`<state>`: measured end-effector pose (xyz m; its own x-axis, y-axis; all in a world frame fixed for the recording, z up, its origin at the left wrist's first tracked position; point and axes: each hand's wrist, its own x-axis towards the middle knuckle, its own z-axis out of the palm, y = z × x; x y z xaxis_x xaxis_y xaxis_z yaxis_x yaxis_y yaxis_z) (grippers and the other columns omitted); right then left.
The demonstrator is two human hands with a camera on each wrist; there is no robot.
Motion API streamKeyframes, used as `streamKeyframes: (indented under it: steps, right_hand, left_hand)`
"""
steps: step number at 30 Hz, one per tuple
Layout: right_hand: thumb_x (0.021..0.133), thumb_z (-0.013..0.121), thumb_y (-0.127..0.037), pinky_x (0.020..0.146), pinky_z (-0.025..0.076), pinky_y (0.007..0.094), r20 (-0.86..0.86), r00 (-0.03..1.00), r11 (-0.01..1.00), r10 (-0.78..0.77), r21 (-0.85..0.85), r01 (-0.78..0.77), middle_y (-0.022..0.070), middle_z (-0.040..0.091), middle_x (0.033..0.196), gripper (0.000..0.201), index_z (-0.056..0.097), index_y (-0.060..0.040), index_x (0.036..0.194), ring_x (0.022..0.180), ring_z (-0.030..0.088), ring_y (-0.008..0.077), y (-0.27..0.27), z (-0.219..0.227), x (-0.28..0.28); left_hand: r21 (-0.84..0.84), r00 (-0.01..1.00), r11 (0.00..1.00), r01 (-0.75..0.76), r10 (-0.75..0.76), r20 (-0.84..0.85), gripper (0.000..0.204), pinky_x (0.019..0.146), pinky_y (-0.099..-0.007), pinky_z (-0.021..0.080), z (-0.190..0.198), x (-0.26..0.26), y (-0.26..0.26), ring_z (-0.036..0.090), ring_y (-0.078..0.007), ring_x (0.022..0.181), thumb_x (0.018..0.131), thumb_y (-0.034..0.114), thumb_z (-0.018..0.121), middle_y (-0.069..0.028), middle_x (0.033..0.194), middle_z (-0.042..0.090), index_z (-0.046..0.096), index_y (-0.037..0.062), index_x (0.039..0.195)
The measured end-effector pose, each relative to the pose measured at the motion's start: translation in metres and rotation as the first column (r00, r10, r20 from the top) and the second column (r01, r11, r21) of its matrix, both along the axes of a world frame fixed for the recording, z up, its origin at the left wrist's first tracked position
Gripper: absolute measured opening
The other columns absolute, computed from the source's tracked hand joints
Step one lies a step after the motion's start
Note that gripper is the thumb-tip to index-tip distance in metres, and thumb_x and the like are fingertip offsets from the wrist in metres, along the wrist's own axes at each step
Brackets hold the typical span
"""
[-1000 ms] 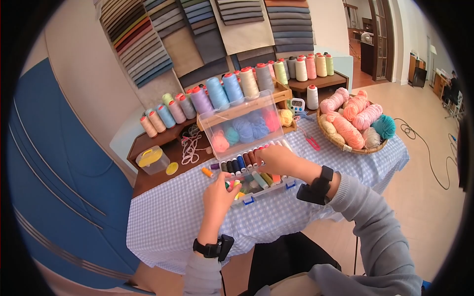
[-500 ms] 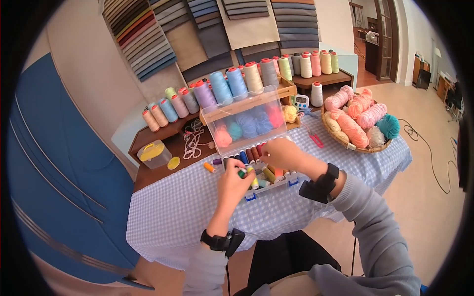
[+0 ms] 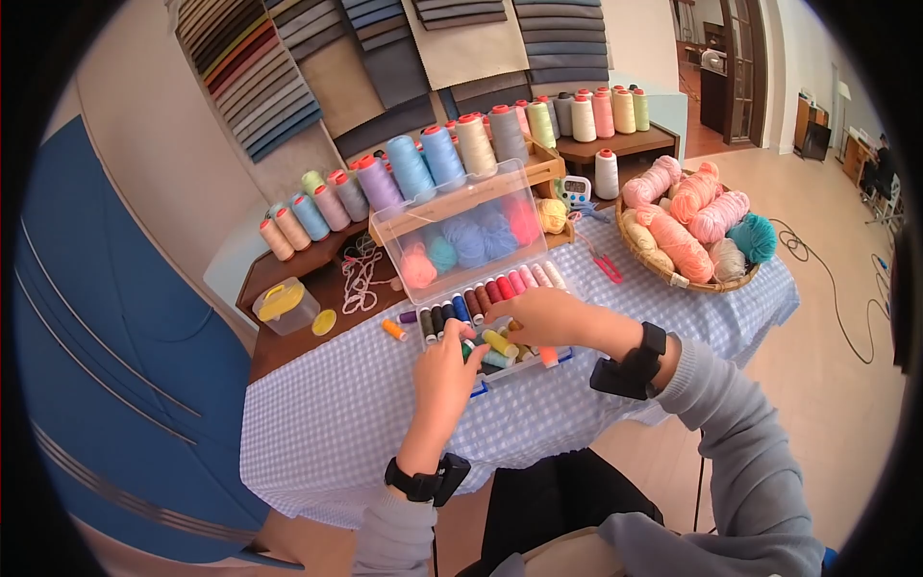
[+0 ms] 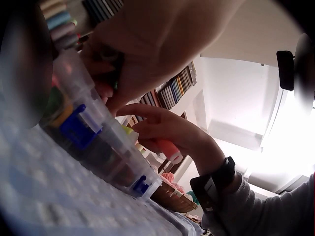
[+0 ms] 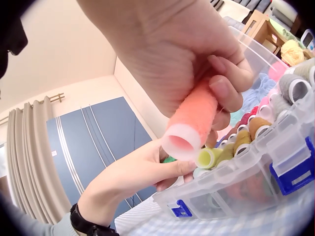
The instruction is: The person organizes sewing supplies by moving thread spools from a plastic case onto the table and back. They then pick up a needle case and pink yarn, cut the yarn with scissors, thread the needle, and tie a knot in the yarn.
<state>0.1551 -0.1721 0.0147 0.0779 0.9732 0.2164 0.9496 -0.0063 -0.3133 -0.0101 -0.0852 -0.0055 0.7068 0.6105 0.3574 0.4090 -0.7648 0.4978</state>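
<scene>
My right hand (image 3: 543, 315) is over the clear plastic thread box (image 5: 231, 182), fingers curled round a coral thread spool (image 5: 194, 115). Its hollow end points toward the right wrist camera. At the box's left end, my left hand (image 3: 442, 370) holds a green thread spool (image 5: 170, 160), mostly hidden by the fingers. Between both hands lies a yellow-green spool (image 3: 500, 343), close to the right fingertips. Behind them stands a row of spools, from dark through blue and red (image 3: 492, 290) to pink and white. The box's lid (image 3: 461, 231) is raised.
An orange spool (image 3: 393, 329) and a purple one (image 3: 408, 316) lie left of the box. To the right are pink-handled scissors (image 3: 606, 266) and a basket (image 3: 687, 283) of yarn. A yellow-lidded container (image 3: 288, 308) stands at left; thread cones (image 3: 411, 168) line the back.
The left hand has shifted slightly, and the green spool in it now sits lower among the box's spools. The yellow-green spool lies closer to the right hand, which has stayed over the box.
</scene>
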Motion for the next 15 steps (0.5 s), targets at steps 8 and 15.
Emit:
streamKeyframes:
  steps: [8,15]
  right_hand:
    - [0.074,0.059,-0.021,0.098,0.029,0.0452,0.247,0.969,0.976,-0.008,0.211,-0.046,0.0109,0.063,0.086,0.03,0.061,-0.019,0.103,0.089,0.057,0.0291,0.002,-0.026,0.01]
    - [0.071,0.063,-0.016,0.067,0.046,0.0355,-0.302,0.952,0.986,0.046,0.167,0.005,0.0131,0.063,0.076,0.015,0.064,-0.005,0.08,0.074,0.061,0.0262,0.01,0.016,0.011]
  left_hand:
    - [0.022,0.999,1.0,-0.012,0.013,-0.032,0.024,0.058,-0.042,0.044,0.002,0.008,0.011,0.06,-0.0333,0.068,0.079,0.026,0.062,-0.0125,0.068,0.06,0.049,0.0122,0.093]
    - [-0.333,0.979,0.941,0.068,0.002,0.206,0.025,0.065,-0.0316,0.043,-0.003,-0.007,0.035,0.06,-0.0212,0.078,0.092,0.027,0.041,-0.0091,0.087,0.06,0.049,0.0101,0.109]
